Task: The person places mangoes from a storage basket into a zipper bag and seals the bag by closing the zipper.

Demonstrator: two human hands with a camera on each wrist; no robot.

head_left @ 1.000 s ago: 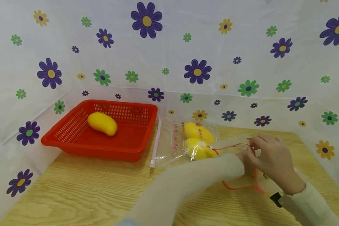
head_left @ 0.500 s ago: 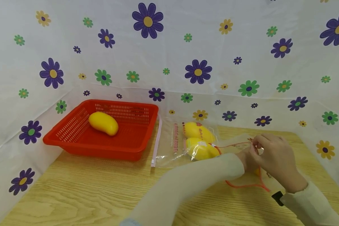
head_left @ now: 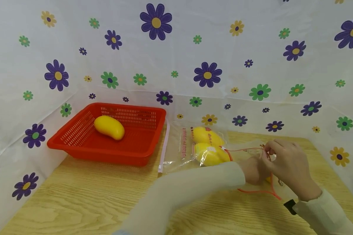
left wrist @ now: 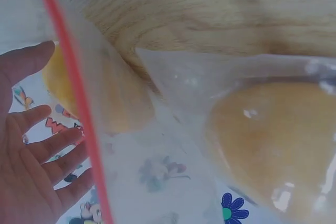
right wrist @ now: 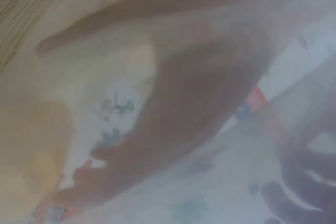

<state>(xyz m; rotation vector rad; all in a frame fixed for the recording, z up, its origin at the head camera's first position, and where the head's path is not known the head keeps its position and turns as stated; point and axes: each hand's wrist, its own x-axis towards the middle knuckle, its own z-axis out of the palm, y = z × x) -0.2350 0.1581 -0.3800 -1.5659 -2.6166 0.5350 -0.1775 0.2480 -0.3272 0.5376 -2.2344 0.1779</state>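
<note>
In the head view, my left hand (head_left: 253, 169) reaches into the mouth of a clear zip bag (head_left: 248, 145) with a red edge. In the left wrist view its fingers are spread, and a yellow mango (left wrist: 59, 80) lies past them inside that bag. Through the cloudy plastic in the right wrist view, this mango (right wrist: 31, 150) appears just beyond my left fingertips. My right hand (head_left: 288, 163) pinches the bag's rim between thumb and fingers, holding the mouth apart. Most of the bagged mango is hidden behind my hands in the head view.
To the left of the red-edged bag lies another clear zip bag (head_left: 173, 160) with a pink slider edge, holding two mangoes (head_left: 213, 155). A red basket (head_left: 100, 153) with one mango (head_left: 109, 127) stands at the left on the wooden table (head_left: 106, 202). Flowered cloth (head_left: 176, 49) hangs behind.
My left hand and forearm have drawn back slightly to the left. My right hand keeps its pinch on the rim, almost still. The head view has shifted a little.
</note>
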